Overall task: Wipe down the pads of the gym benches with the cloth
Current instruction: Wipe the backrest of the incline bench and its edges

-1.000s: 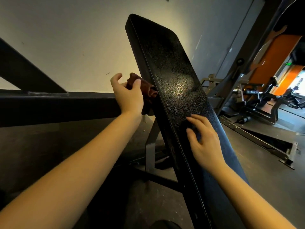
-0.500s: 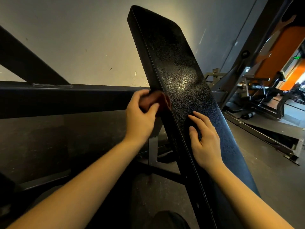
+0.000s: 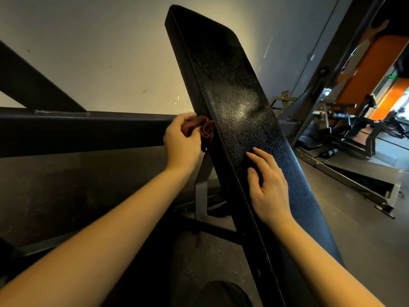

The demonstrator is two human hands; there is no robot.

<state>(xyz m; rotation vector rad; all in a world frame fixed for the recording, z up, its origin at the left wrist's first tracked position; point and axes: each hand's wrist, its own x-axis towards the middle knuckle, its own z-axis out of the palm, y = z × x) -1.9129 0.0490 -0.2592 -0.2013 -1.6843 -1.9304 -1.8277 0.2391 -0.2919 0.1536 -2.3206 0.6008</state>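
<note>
**Item:** crumpled reddish-brown cloth [image 3: 200,131]. It is bunched in the left hand [image 3: 181,142], whose fingers [image 3: 184,119] are curled round it. They press it against the left side edge of the long black pebbled-vinyl bench pad [image 3: 232,85], about midway along its length.

**Pad:** steeply inclined, rising from near to far. On the face just right of the cloth there is a glossy highlight with faint smeary patches.

**Right hand** [image 3: 269,185]: laid on the pad's face, nearer than the cloth. The fingers are loosely spread and hold nothing, so it looks like a steadying hand.

**Progress (judged):** the work is at mid-length on the left edge of this one pad. The smears suggest the face has had a pass, but wiped and unwiped parts cannot be told apart. Probably left to do are the rest of this edge, the right edge and the other benches.

**Surroundings:**
- A grey steel upright [image 3: 200,196] stands under the pad.
- A dark steel beam [image 3: 77,129] runs off to the left.
- A pale wall [image 3: 88,52] lies beyond.
- An orange-padded machine [image 3: 365,63] stands far right — nothing shows it attended to.
- The floor [image 3: 354,218] is dark.
</note>
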